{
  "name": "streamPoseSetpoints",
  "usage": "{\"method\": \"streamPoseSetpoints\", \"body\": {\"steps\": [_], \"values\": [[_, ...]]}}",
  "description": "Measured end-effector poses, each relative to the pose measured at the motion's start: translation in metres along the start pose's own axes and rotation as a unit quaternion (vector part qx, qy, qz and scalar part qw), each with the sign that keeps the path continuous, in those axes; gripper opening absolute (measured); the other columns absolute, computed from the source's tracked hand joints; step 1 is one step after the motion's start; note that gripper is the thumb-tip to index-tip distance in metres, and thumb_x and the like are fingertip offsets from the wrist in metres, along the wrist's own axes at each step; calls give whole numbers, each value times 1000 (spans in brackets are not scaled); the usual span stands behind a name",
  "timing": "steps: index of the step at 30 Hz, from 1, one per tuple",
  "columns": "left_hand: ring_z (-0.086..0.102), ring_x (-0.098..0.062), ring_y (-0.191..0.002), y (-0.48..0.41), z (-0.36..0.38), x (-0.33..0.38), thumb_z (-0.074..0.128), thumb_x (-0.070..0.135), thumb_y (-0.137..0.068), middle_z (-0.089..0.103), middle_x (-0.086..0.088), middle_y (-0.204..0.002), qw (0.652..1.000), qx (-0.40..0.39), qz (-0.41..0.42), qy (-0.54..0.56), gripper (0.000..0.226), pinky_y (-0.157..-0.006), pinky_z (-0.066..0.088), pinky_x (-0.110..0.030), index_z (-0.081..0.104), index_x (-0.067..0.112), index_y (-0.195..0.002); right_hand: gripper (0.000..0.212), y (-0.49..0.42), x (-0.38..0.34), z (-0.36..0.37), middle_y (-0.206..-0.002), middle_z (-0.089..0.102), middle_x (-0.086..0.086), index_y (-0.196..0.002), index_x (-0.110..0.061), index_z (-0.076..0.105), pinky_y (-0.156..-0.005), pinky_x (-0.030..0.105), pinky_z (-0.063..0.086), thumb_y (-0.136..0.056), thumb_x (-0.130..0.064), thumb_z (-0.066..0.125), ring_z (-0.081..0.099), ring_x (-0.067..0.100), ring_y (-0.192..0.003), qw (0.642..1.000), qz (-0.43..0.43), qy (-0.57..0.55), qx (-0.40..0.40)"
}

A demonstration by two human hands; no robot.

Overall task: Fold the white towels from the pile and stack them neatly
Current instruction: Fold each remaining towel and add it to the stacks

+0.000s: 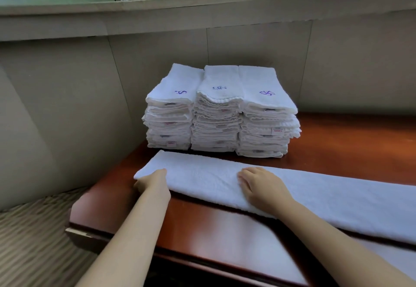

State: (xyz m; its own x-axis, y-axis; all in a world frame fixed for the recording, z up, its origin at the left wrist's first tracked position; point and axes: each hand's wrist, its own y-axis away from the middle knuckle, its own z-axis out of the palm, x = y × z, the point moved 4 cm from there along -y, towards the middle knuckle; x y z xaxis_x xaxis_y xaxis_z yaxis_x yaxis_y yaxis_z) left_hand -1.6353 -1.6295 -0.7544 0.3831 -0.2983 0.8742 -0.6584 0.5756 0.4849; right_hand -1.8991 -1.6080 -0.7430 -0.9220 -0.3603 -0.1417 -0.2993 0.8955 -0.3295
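On the glossy reddish-brown wooden desk (202,230), the left hand (155,185) has its grip curled round the near left end of a long white terry towel (315,194) folded lengthwise; the right hand (261,185) lies flat on it, grip relaxed. Beyond both grips stand three stacks of folded white towels (221,115) with purple embroidery.

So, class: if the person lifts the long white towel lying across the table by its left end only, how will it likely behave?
The long towel is probably floppy: it lies soft and flat on the table, so it would sag. The left hand grips its end and the right hand presses it flat, so the lengthwise fold may open if lifted. It looks light and unlikely to slip.
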Motion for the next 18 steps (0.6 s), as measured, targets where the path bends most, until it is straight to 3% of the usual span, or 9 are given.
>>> {"method": "streamPoseSetpoints", "body": {"steps": [3,5,7,8,9,11,14,16,18], "values": [[62,-32,-106,1,-1,0,70,1,-79,61,-16,-121,999,-36,-14,24,50,-90,51,-41,52,5,-125,32,0,1,0,-119,60,-7,-112,-20,61,-87,30,42,-99,-29,33,52,18,-110,1000,7,-12,-4],[62,-30,-103,7,-3,7,66,0,-80,61,-15,-120,999,-27,18,21,49,-85,51,-37,52,6,-127,28,1,0,0,-109,61,-8,-101,-23,62,-81,30,42,-99,-27,35,53,18,-104,1000,11,-24,-10],[61,-29,-99,23,-1,21,61,0,-81,62,-14,-118,990,-24,138,-5,46,-82,49,-34,53,8,-125,28,0,3,-4,-88,59,-5,-76,-23,55,-69,32,38,-98,-27,38,55,22,-90,994,62,-92,-21],[61,-30,-100,36,2,30,60,2,-81,62,-14,-117,976,-23,209,-50,43,-83,50,-35,54,8,-124,31,-2,7,-9,-83,60,0,-73,-19,55,-68,32,37,-99,-27,39,57,24,-86,980,110,-167,-19],[62,-32,-102,49,7,38,60,6,-81,63,-14,-116,955,-28,284,-84,39,-85,51,-38,56,8,-120,33,-4,12,-15,-85,65,3,-79,-16,61,-70,32,39,-100,-29,40,60,24,-86,949,168,-268,-11],[63,-32,-98,82,20,48,63,11,-81,67,-12,-106,900,-73,412,-122,25,-84,52,-41,60,12,-106,42,-7,21,-28,-97,70,8,-101,-10,66,-82,33,47,-101,-39,36,65,21,-92,836,273,-476,-4],[65,-20,-87,133,44,40,66,13,-82,70,4,-89,790,-248,532,-180,19,-76,51,-32,65,31,-90,70,-7,32,-47,-102,68,17,-111,-6,59,-72,40,56,-95,-64,23,69,34,-90,657,330,-676,-53],[64,-12,-91,156,61,19,64,12,-84,71,8,-95,690,-368,557,-281,25,-78,48,-24,70,31,-99,82,-3,45,-58,-108,68,22,-112,-3,57,-68,43,58,-88,-74,24,68,41,-91,586,341,-731,-82],[60,-11,-102,168,75,-8,63,15,-86,68,3,-109,591,-468,527,-392,28,-87,43,-19,69,26,-112,79,4,56,-64,-114,66,20,-115,0,57,-66,44,58,-87,-71,38,68,39,-95,559,347,-747,-98]]}}
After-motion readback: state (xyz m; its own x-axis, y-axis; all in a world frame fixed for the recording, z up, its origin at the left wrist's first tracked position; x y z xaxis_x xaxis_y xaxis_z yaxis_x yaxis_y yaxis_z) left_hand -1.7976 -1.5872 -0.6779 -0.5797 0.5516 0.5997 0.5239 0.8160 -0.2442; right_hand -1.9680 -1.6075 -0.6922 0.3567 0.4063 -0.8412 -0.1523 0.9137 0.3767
